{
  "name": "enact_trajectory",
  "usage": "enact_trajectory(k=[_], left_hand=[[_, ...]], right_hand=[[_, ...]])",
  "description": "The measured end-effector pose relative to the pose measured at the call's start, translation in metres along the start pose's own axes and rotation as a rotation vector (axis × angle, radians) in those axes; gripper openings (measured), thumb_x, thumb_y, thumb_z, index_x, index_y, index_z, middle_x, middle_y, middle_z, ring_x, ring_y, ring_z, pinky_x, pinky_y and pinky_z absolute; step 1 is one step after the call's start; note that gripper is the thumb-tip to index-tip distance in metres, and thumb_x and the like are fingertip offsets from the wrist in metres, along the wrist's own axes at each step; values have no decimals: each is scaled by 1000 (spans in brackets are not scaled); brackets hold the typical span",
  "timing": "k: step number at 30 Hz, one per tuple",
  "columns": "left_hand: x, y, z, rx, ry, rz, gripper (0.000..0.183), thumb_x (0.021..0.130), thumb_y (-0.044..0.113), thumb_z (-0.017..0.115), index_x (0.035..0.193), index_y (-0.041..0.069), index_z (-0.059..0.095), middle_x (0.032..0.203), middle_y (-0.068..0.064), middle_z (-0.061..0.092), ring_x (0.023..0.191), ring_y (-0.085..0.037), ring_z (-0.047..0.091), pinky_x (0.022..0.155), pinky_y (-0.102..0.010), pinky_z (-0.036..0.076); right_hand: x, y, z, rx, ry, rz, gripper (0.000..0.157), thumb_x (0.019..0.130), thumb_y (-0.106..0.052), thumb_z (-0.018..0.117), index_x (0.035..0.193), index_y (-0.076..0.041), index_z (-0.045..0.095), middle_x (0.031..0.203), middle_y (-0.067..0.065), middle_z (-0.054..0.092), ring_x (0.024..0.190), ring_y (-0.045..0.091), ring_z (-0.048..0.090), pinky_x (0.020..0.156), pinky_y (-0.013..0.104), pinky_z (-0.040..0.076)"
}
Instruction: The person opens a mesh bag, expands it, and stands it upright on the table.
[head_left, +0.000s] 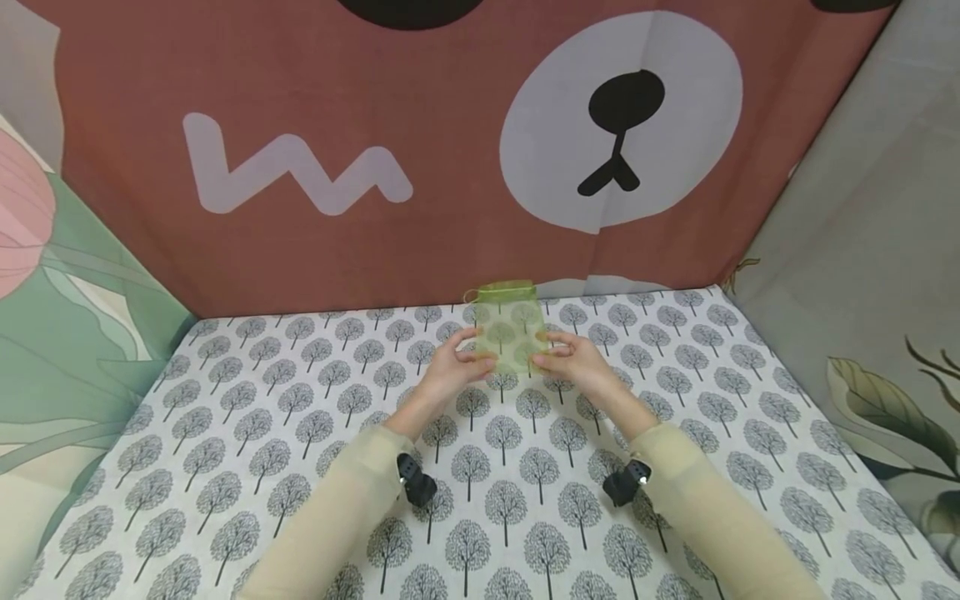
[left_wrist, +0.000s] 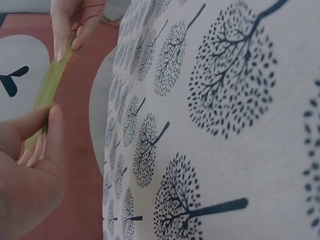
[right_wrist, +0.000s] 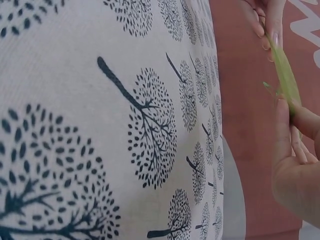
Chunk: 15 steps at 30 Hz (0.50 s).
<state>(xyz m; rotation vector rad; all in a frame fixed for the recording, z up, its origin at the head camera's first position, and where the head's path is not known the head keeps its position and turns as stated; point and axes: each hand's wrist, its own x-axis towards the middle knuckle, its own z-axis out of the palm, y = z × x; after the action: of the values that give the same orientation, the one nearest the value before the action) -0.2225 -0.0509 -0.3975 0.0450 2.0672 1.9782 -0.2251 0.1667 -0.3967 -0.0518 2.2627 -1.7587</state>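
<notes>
A sheer yellow-green drawstring pouch is held up between both hands, its gathered top edge away from the body and a thin cord loop at its upper left. My left hand pinches the left side edge between thumb and fingers. On the opposite edge, my right hand pinches it the same way. The tree print shows through the fabric. Seen nearly edge-on in the left wrist view, the pouch stretches flat from hand to hand. In the right wrist view the pouch looks like a narrow green strip.
A white cloth with dark tree prints covers the table. Behind it hangs a reddish-brown curtain with a bear face. Patterned fabric walls stand at both sides. Each wrist wears a small black camera.
</notes>
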Motion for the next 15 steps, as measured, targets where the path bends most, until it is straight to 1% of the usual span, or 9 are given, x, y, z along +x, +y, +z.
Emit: enact_trajectory(k=[2,5,7,9,12,15], left_hand=[[-1,1,1,-12,27,-4,58,88,-1,63,141,7,41,119,-25,63,105,-37,65,86,-29,59],[-1,1,1,-22,67,-8,50,87,2,64,135,3,48,117,-24,65,92,-26,70,80,-24,60],[0,1,2,-26,95,-2,45,87,3,65,130,1,53,114,-24,66,81,-15,70,76,-22,60],[0,0,2,-27,119,6,38,87,4,66,124,-1,57,111,-24,68,73,-9,68,72,-21,61],[0,0,3,-13,147,25,28,88,6,66,114,-2,60,104,-24,70,66,-6,67,69,-21,61],[0,0,5,18,157,49,22,88,8,66,107,-3,61,98,-23,71,65,-8,68,70,-24,61]], right_hand=[[0,0,1,43,7,7,60,90,-10,64,143,-1,37,111,19,68,87,10,69,87,25,58],[1,0,3,96,28,7,61,90,-7,63,144,-1,35,94,5,72,77,4,67,80,19,59],[2,0,4,127,40,-1,62,90,-6,62,145,-1,33,86,-4,71,74,2,66,76,16,58],[1,-1,6,150,54,-13,62,91,-4,61,145,-2,32,80,-9,68,71,2,66,73,15,58],[1,-3,8,178,63,-34,60,92,-3,59,144,-1,30,76,-10,66,67,2,65,70,14,58],[0,-4,9,181,68,-45,55,93,-3,57,141,3,30,73,-9,65,65,2,64,67,13,58]])
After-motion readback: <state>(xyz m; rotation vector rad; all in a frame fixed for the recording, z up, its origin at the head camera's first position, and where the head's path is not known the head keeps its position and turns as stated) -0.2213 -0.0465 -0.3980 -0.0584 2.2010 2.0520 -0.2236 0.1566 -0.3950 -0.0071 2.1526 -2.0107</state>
